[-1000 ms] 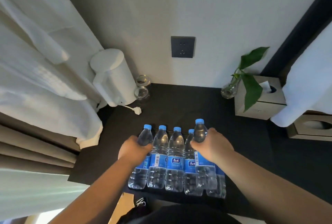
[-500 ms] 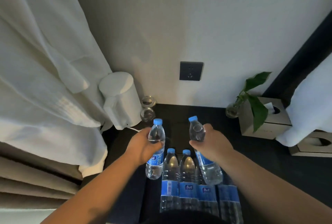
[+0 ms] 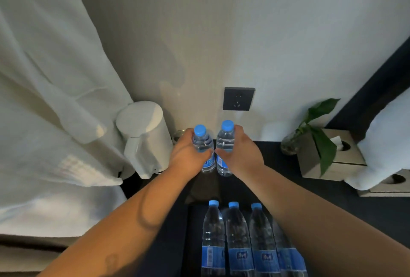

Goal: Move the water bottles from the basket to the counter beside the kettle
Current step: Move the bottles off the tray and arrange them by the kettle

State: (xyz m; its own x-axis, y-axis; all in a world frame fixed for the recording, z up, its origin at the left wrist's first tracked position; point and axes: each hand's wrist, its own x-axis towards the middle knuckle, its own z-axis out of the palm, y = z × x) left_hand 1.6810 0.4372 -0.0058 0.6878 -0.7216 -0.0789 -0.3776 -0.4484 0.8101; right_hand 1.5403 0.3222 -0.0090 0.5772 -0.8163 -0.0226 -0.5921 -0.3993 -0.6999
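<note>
**A:** What are the hands doing?

**B:** Each is clamped on a bottle. The left hand wraps the shoulder of the left bottle, and the right hand wraps the right bottle the same way. Both grips sit high, just under the blue caps, which I'd say keeps the bottles upright and leaves the bases free to land flat.

**A:** Are they down on the surface?

**B:** I cannot tell for sure. Their bases are at or just above the dark counter, standing side by side and nearly touching each other.

**A:** Why that spot?

**B:** It is just right of the white kettle, at the far edge near the wall, under the wall socket. That fits the task's "beside the kettle", and packing them close likely saves room for the rest. A small glass jar peeks out behind the left hand, between kettle and bottle, so the left bottle has little slack on that side.

**A:** And the rest?

**B:** Three capped bottles stand in a row near the camera, in the dark basket, with what looks like a fourth partly hidden behind the right forearm. So the job seems less than half done.

**A:** Anything to the right?

**B:** A plant in a glass vase and a tissue box, well apart from the bottles.
</note>
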